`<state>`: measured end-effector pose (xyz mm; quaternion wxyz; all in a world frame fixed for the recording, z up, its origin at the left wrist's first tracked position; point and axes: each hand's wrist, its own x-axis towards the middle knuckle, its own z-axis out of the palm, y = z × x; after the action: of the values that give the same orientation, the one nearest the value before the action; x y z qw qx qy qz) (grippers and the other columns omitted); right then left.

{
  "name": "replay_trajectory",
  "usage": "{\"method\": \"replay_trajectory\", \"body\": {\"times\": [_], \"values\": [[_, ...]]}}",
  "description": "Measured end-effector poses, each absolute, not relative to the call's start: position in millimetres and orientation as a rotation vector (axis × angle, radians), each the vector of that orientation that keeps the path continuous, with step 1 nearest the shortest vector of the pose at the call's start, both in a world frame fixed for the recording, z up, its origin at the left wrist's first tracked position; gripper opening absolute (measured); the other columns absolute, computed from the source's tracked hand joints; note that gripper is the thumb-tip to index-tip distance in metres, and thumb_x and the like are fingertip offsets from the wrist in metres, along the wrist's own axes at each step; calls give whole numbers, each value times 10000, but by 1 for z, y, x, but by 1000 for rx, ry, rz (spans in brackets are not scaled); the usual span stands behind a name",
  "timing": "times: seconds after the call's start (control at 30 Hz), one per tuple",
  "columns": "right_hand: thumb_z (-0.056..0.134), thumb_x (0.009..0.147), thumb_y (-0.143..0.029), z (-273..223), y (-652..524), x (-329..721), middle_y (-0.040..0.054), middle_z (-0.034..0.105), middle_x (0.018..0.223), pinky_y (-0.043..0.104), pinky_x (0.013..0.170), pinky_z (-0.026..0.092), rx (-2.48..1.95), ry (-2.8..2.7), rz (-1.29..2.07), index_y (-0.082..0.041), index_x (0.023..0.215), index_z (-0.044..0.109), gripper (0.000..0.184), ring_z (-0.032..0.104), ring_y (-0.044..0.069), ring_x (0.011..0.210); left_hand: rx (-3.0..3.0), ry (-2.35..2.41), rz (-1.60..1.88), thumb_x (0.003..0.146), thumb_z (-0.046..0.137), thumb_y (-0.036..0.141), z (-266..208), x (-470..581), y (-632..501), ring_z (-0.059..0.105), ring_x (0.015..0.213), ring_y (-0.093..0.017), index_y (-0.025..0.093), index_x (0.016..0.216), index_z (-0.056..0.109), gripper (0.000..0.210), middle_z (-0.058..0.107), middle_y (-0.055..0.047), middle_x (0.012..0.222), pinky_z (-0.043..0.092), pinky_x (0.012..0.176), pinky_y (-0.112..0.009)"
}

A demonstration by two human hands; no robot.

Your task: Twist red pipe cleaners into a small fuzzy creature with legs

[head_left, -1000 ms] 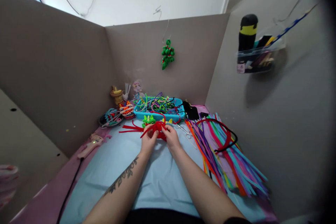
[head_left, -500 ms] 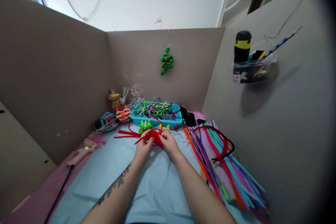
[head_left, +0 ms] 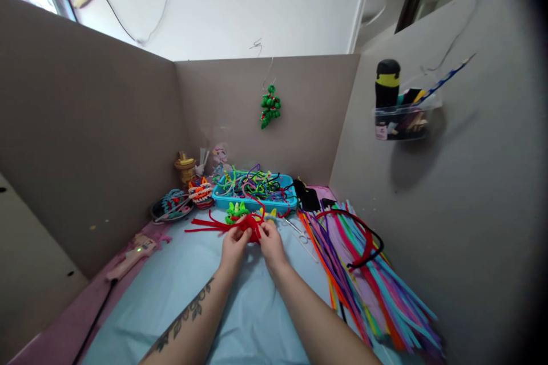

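A red pipe-cleaner piece (head_left: 252,224) is held between my two hands above the light blue cloth (head_left: 252,302). Several loose red stems (head_left: 205,226) stick out from it to the left, and one curls up at the back. My left hand (head_left: 234,244) pinches its left side with thumb and fingers. On the right side, my right hand (head_left: 270,242) is closed on the same piece. Just behind sit a green pipe-cleaner figure (head_left: 235,212) and a yellow piece (head_left: 269,215), partly hidden by the red work.
A blue basket (head_left: 257,203) of tangled pipe cleaners stands at the back. Scissors (head_left: 299,232) lie right of my hands, beside a pile of coloured pipe cleaners (head_left: 363,285). At left are a black dish (head_left: 160,214) and a pink hot tool with cord (head_left: 132,256).
The view has tilted and shifted slightly. My hands stay on the red piece; my right hand has turned a little, its fingers closer in. The front-left red stem now sits differently.
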<state>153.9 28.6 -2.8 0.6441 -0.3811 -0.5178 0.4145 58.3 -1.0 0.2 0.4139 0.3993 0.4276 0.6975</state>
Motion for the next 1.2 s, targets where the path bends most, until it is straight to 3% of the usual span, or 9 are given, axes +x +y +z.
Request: {"method": "replay_trajectory", "body": {"times": [0.2, 0.3, 0.47, 0.67, 0.83, 1.0, 1.1, 1.2], "values": [[624, 642, -303, 1, 24, 156, 43, 517, 852, 269, 717, 412, -933, -1130, 1004, -173, 599, 579, 144, 488, 172, 803, 860, 1169, 1774, 563, 758, 342, -4, 55, 4, 649, 790, -195, 126, 1046, 623, 546, 704, -85, 887, 491, 752, -324], [617, 622, -258, 1, 24, 157, 47, 519, 890, 283, 785, 395, -931, -1135, 1025, -171, 579, 583, 103, 483, 187, 877, 823, 1177, 1759, 560, 761, 347, -3, 55, 3, 629, 661, -144, 117, 1120, 584, 631, 697, -56, 800, 486, 631, -258], [617, 597, -228, -1, 29, 157, 37, 538, 903, 294, 825, 375, -954, -1129, 1019, -172, 578, 598, 62, 484, 192, 903, 782, 1208, 1727, 538, 773, 374, 2, 53, 0, 493, 466, -59, 91, 1175, 545, 734, 648, -12, 681, 360, 433, -176], [606, 620, -274, -3, 34, 159, 17, 547, 794, 280, 771, 385, -977, -1126, 964, -182, 563, 563, 116, 494, 180, 831, 806, 1161, 1695, 478, 807, 347, 8, 55, -3, 468, 443, -62, 94, 1088, 607, 691, 599, 21, 576, 338, 427, -180], [592, 651, -286, -3, 36, 161, 3, 524, 712, 261, 704, 399, -980, -1200, 942, -179, 545, 528, 163, 494, 160, 740, 818, 1170, 1702, 512, 795, 296, 8, 56, -3, 592, 605, -124, 111, 1083, 605, 629, 673, -38, 714, 438, 577, -226], [532, 725, -241, 1, 45, 180, 15, 566, 747, 270, 682, 423, -1047, -1305, 710, -178, 770, 588, 95, 514, 160, 715, 780, 1206, 1749, 498, 799, 304, 9, 47, 0, 564, 569, -103, 101, 1071, 613, 636, 652, -8, 661, 421, 570, -218], [478, 746, -147, 4, 49, 193, 51, 584, 875, 301, 742, 431, -1026, -1514, 479, -190, 943, 605, 239, 531, 176, 789, 754, 1185, 1731, 478, 813, 297, 9, 42, 2, 504, 502, -68, 95, 1058, 615, 645, 599, 32, 590, 364, 494, -186], [442, 737, -68, 3, 50, 198, 64, 591, 921, 328, 805, 427, -1021, -1668, 338, -206, 1000, 617, 345, 533, 193, 872, 732, 1128, 1676, 476, 819, 281, 9, 40, 1, 396, 418, -26, 93, 1052, 602, 644, 505, 79, 506, 265, 415, -161]]}}
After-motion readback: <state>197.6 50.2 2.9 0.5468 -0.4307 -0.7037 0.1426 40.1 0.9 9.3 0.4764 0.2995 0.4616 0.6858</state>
